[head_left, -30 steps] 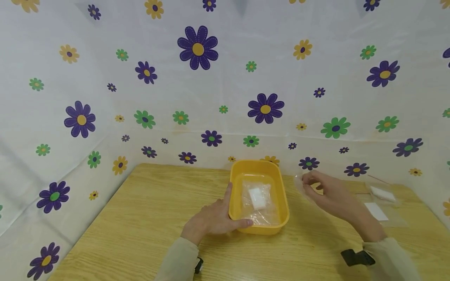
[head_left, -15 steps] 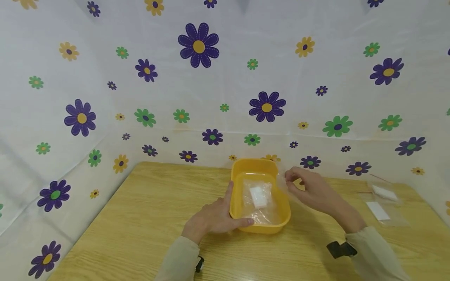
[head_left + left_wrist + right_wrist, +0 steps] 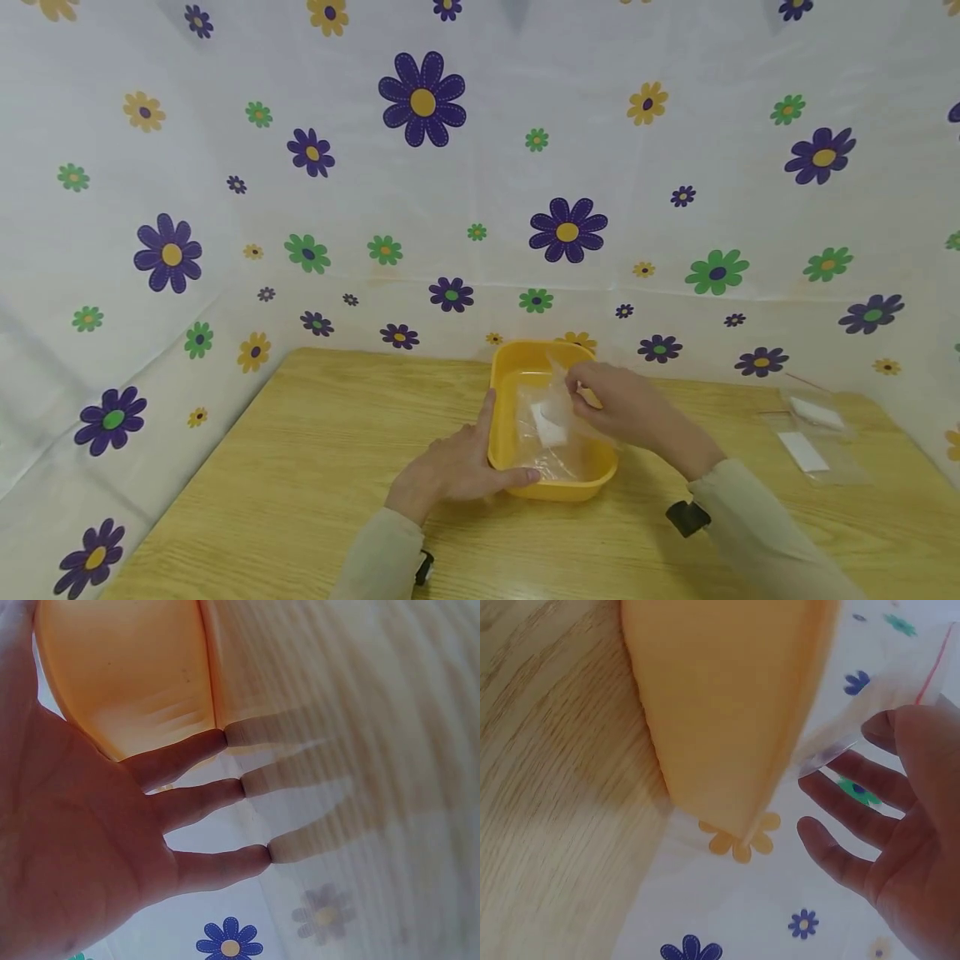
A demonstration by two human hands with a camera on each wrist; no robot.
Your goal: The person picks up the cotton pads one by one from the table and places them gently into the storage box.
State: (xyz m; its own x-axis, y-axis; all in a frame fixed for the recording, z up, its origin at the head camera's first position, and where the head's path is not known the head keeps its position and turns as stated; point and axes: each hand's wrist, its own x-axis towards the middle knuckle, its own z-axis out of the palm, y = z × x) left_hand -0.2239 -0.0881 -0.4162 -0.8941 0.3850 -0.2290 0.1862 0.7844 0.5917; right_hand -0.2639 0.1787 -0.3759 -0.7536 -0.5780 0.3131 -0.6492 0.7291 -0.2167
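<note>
A yellow plastic basin stands on the wooden table, and in it lies a clear plastic bag with a white piece inside. My left hand rests at the basin's left near corner, thumb over the rim. Its other fingers stretch straight along the outside, tips at the tabletop in the left wrist view. Above the basin's right side, my right hand pinches a clear zip bag with a red line along its top. That bag hangs over the basin and partly covers the bag below.
On the table's right side lie clear zip bags with white contents, one bag nearer and another bag behind it. A white flower-print curtain hangs right behind the wooden table.
My right hand has moved left with the pinched zip bag, from beside the basin to above it. The left hand and the basin have stayed in place.
</note>
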